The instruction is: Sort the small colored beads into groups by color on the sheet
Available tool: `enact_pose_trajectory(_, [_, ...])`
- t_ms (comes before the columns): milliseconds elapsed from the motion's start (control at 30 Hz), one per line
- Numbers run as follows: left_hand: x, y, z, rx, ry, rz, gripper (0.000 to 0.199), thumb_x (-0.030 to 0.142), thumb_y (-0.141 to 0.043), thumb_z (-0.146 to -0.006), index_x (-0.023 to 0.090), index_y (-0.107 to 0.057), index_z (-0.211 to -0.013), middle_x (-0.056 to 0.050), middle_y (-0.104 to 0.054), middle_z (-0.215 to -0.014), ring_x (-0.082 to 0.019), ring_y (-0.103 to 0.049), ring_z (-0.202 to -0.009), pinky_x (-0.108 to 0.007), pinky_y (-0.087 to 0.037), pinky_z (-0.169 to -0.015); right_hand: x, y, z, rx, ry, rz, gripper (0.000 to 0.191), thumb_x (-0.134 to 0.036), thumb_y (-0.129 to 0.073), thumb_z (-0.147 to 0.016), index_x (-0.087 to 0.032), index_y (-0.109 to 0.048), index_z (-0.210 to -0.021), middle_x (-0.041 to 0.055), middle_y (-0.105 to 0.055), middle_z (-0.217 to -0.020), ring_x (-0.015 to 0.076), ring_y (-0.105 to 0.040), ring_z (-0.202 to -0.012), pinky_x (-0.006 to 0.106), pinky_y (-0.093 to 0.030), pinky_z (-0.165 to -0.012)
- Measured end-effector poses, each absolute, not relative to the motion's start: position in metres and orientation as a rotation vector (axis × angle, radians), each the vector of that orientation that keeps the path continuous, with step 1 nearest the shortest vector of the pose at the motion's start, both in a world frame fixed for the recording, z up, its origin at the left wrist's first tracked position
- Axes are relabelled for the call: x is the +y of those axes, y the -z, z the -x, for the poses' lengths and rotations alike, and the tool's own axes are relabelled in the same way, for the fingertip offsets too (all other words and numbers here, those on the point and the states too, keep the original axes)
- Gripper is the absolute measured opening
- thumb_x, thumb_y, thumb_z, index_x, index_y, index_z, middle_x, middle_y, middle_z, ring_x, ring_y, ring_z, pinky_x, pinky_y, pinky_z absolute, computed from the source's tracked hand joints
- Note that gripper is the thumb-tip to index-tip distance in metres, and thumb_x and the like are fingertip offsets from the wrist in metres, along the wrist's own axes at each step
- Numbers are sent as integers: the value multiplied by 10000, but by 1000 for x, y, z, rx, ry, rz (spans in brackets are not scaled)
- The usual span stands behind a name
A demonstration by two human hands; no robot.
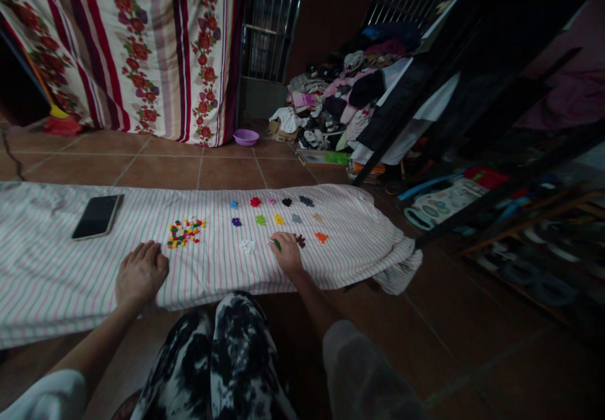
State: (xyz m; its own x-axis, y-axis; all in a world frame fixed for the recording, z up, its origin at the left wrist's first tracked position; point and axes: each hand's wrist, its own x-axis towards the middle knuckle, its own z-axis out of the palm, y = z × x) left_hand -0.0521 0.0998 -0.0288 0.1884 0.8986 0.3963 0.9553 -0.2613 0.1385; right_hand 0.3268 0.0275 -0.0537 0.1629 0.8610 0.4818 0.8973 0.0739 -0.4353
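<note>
My right hand is low over the striped cloth, its fingers drawn together around small dark green pieces. How many pieces they grip is too small to tell. White pieces lie to its left, dark brown pieces just to its right. My left hand rests palm down on the cloth, fingers loosely extended, holding nothing visible. Beyond it lies a mixed heap of small red, yellow, green and white pieces. Single-colour piles, among them red, black, yellow and orange, sit in rough rows.
A striped cloth covers the long low surface, bunched at its right end. A phone lies at the left. On the tiled floor behind are a purple basin and a heap of clothes. A dark post slants along the right.
</note>
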Motion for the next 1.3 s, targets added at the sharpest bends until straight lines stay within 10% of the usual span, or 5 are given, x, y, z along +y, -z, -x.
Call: enact_pose_trajectory(1300, [103, 36, 51, -1803, 682, 2273, 396, 263, -412, -858, 132, -643, -1153, -158, -661, -1254, -303, -554, -1250, -452, -407, -1049, 23, 54, -329, -1531, 221, 1656, 287, -340, -494, -913, -188, -699, -1043, 138, -662, -1140, 277, -575, -1119, 478, -444, -991])
